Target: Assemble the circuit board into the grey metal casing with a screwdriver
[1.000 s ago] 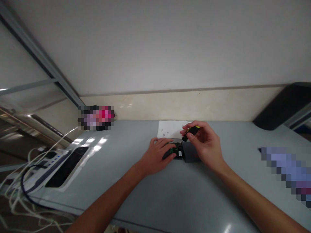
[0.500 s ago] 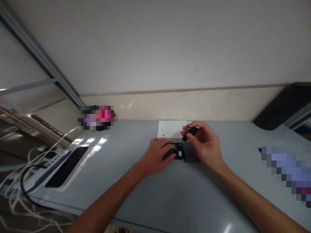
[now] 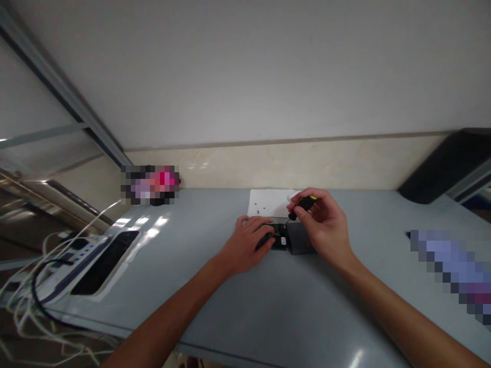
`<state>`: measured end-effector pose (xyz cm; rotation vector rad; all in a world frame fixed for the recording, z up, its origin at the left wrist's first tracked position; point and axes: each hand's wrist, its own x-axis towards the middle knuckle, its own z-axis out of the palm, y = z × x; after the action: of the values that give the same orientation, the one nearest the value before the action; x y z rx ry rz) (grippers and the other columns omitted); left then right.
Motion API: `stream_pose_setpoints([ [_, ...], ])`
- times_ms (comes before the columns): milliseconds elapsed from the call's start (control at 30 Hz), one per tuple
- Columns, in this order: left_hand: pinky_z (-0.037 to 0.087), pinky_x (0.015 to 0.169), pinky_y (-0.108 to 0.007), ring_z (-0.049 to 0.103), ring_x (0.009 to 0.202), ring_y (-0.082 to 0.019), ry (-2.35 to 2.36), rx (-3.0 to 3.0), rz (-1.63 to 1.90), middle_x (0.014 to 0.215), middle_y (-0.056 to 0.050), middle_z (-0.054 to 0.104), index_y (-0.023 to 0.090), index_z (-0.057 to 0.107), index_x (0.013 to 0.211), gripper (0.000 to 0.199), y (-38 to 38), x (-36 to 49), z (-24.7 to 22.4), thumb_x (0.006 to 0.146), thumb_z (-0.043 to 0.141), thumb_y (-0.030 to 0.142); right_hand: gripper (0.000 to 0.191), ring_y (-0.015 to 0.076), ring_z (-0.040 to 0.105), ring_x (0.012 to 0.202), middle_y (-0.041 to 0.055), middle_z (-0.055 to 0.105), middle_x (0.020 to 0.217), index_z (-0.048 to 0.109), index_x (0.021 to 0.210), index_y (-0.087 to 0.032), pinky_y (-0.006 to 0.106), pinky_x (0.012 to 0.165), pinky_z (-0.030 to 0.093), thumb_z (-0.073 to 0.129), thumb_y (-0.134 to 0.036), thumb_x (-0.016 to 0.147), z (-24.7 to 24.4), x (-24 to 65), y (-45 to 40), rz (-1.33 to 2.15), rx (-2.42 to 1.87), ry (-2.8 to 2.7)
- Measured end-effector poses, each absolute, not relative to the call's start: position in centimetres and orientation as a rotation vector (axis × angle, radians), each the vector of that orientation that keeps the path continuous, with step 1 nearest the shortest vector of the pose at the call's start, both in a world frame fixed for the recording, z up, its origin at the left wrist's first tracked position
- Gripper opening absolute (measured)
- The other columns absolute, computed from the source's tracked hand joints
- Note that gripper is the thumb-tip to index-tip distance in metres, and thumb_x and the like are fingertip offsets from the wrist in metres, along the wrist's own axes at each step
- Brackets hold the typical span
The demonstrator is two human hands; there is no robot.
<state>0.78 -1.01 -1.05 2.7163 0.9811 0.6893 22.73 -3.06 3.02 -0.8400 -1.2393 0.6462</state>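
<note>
My left hand (image 3: 245, 244) lies over the left part of an opened black electronic device (image 3: 283, 244), its fingers curled round the device and holding it on the table. Green circuit board shows between and beside the fingers. A dark grey flat part (image 3: 299, 239) adjoins the device on the right; whether it is attached, I cannot tell. Between the fingers of my right hand (image 3: 332, 227) is a screwdriver (image 3: 305, 205) with a black and yellow handle. It is tilted, its thin shaft pointing down to the device's upper right edge. The exact tip is too small to make out.
Behind the device, white paper (image 3: 264, 198) bears several tiny dark pieces, probably screws. A black-screened phone (image 3: 105, 263) and a power strip (image 3: 63, 271) with tangled cables lie at the left. Blurred-out items sit back left and far right; a black object (image 3: 441, 171) leans at back right.
The screwdriver's handle has turned and shifted slightly in my right hand's fingers. My left hand stays on the device, its fingers drawn slightly to the left.
</note>
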Motion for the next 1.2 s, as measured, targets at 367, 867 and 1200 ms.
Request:
stream_pose_setpoints([
  [367, 0.033, 0.117, -0.049, 0.063, 0.134, -0.025, 1.012, 2.719, 0.714, 0.145, -0.009, 0.07, 0.024, 0.062, 0.121, 0.015, -1.12, 0.9, -0.89, 0.109, 0.053, 0.022, 0.022, 0.018, 0.073, 0.091, 0.0023, 0.073, 0.103, 0.067, 0.11, -0.028, 0.034, 0.079, 0.063, 0.079, -0.027, 0.092, 2.99, 22.68, -3.14, 0.663, -0.845, -1.237],
  [867, 0.031, 0.118, -0.049, 0.062, 0.136, -0.024, 0.998, 2.718, 0.735, 0.144, -0.007, 0.07, 0.024, 0.06, 0.121, 0.015, -1.11, 0.73, -1.03, 0.109, 0.052, 0.02, 0.022, 0.0189, 0.073, 0.09, 0.0026, 0.073, 0.103, 0.068, 0.109, -0.029, 0.035, 0.078, 0.063, 0.08, -0.028, 0.091, 2.91, 22.52, -3.11, 0.646, -0.843, -1.239],
  [1200, 0.032, 0.118, -0.049, 0.063, 0.134, -0.025, 1.008, 2.693, 0.709, 0.141, -0.008, 0.072, 0.024, 0.06, 0.121, 0.015, -1.14, 0.78, -0.92, 0.109, 0.051, 0.021, 0.023, 0.0178, 0.073, 0.089, 0.0023, 0.074, 0.102, 0.069, 0.11, -0.028, 0.033, 0.078, 0.062, 0.08, -0.025, 0.09, 3.19, 22.64, -3.29, 0.673, -0.847, -1.229],
])
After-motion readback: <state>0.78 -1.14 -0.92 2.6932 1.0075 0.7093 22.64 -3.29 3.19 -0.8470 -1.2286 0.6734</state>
